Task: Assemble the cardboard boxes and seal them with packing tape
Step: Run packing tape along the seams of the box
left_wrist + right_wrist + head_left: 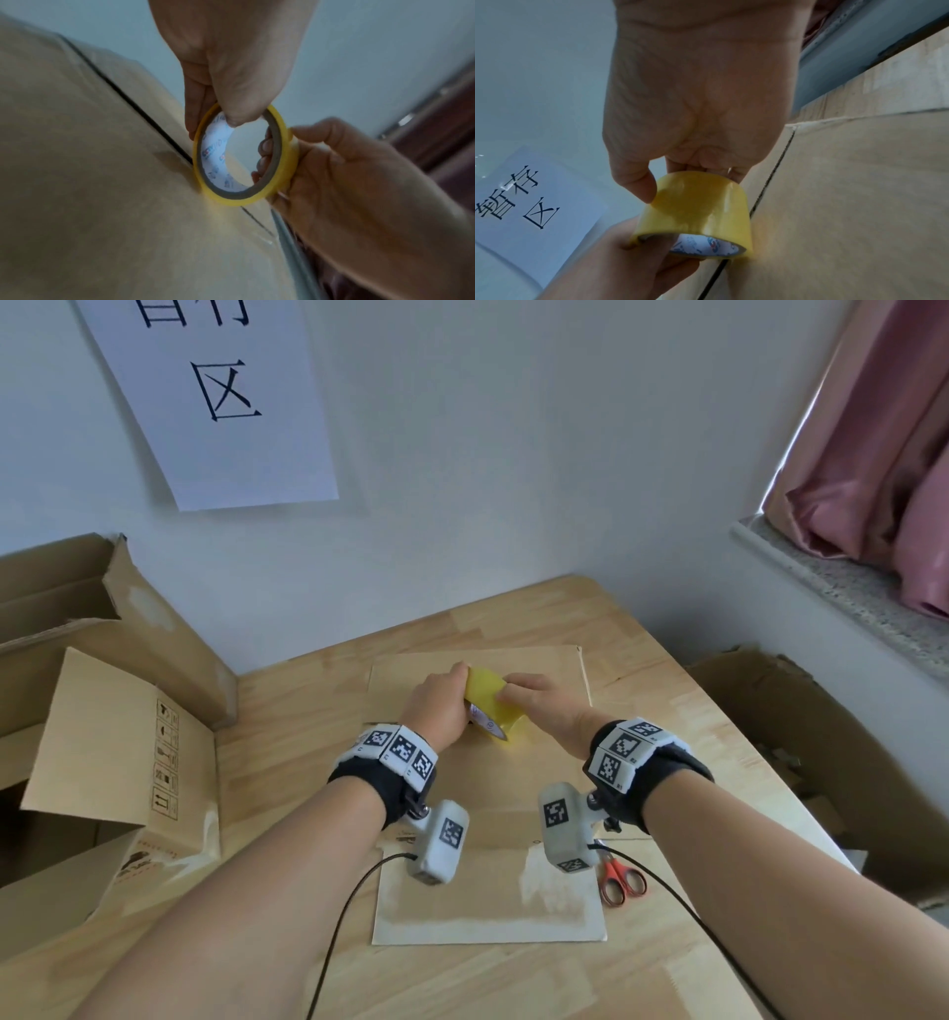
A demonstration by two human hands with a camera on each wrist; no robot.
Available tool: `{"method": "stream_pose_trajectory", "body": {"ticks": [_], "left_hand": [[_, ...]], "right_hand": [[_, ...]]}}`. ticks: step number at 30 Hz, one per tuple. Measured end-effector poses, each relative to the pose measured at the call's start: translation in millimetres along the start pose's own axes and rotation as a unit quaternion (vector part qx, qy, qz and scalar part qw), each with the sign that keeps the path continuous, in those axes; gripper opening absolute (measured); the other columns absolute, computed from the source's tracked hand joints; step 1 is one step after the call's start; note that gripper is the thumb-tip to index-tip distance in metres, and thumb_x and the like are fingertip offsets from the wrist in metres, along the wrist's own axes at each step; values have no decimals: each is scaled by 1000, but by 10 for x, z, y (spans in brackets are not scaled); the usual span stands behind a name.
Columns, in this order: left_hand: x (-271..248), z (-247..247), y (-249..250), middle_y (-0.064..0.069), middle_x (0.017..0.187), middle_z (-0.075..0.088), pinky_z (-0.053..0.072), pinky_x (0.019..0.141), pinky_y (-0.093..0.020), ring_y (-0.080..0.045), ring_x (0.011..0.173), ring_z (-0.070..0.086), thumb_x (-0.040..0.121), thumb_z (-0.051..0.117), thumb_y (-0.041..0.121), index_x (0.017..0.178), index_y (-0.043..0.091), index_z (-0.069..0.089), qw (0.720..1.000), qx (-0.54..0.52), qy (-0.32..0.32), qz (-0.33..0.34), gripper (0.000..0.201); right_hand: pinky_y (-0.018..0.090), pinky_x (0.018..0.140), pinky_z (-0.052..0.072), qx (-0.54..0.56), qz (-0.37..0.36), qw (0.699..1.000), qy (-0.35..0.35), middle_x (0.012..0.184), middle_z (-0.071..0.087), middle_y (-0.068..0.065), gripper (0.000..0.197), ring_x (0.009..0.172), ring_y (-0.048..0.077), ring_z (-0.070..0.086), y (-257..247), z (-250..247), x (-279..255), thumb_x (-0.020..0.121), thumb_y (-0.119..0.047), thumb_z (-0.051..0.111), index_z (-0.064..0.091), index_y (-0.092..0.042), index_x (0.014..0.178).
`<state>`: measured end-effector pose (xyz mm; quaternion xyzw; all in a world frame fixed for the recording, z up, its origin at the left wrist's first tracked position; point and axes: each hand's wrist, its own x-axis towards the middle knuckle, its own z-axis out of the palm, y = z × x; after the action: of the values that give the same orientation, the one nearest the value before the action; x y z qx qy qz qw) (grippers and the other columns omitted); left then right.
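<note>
Here the left hand (436, 706) gripped the tape roll (490, 706) upright on the box (539, 670) seam, while the right hand (544, 706) pinched its surface (probably searching for the free end).

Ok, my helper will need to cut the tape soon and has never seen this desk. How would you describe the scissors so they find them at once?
Start at the wooden table and the cardboard box lying on its near half. The scissors lie on the table at that box's right edge. Their red-orange handles are the only bright red thing there; the tape roll further back is yellow.
</note>
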<state>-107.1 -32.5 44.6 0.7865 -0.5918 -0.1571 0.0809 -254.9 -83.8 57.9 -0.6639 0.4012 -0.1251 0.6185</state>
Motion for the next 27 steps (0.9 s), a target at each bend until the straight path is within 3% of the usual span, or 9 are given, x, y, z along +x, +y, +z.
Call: {"method": "stream_pose_trajectory", "body": {"ticks": [5, 8, 12, 17, 20, 23, 27], "left_hand": [[111, -37, -54, -17, 113, 62, 47, 81, -36, -35, 103, 58, 91, 43, 4, 123, 7, 52, 995, -98, -13, -27, 33], [141, -43, -89, -17, 118, 61, 45, 86, -35, -33, 108, 56, 92, 40, 4, 122, 6, 55, 990, -134, -15, -46, 34], [144, -25, -162, -15, 121, 61, 46, 91, -38, -32, 110, 56, 93, 39, 5, 125, 9, 56, 985, -161, -22, -57, 36], [80, -66, -81, -13, 110, 64, 44, 65, -35, -33, 91, 61, 91, 44, 9, 133, 14, 42, 998, 37, 34, 31, 43], [7, -61, -59, -12, 113, 61, 49, 70, -40, -34, 92, 61, 91, 44, 10, 141, 17, 33, 992, 97, 50, 68, 52], [39, -64, -131, -16, 114, 61, 49, 80, -40, -36, 99, 60, 93, 39, 9, 141, 18, 38, 1000, -9, 17, 16, 49], [71, -31, -175, -12, 111, 64, 48, 84, -37, -29, 100, 59, 96, 38, 12, 121, 12, 57, 984, -173, -18, -28, 31]], "right_hand": [[16, 67, 40, 39, -9, 999, 4, 83, 60, 0, 22, 76, 10, 53, 37, 0, 35, 94, -10, 47, 63, -19, 84], [24, 65, 36, 67, 11, 998, 5, 88, 57, 7, 16, 82, 20, 50, 92, 34, 55, 93, -14, 50, 64, -20, 89], [28, 64, 33, 82, 25, 996, 18, 88, 53, 8, 15, 83, 21, 45, 122, 73, 65, 91, -16, 52, 65, -22, 87], [25, 57, 28, 86, 29, 995, 37, 79, 42, 6, 11, 72, 16, 37, 97, 63, 74, 92, -16, 49, 59, -14, 88], [23, 57, 29, 80, 29, 996, 31, 72, 44, 1, 16, 66, 12, 38, 75, 78, 64, 92, -18, 50, 60, -17, 80], [22, 57, 31, 82, 30, 995, 46, 72, 46, 0, 19, 66, 11, 42, 43, 78, 50, 93, -17, 50, 60, -21, 78], [24, 63, 33, 103, 31, 993, 50, 78, 51, 1, 18, 75, 13, 45, 25, 92, 25, 94, -16, 50, 62, -21, 81]]}}
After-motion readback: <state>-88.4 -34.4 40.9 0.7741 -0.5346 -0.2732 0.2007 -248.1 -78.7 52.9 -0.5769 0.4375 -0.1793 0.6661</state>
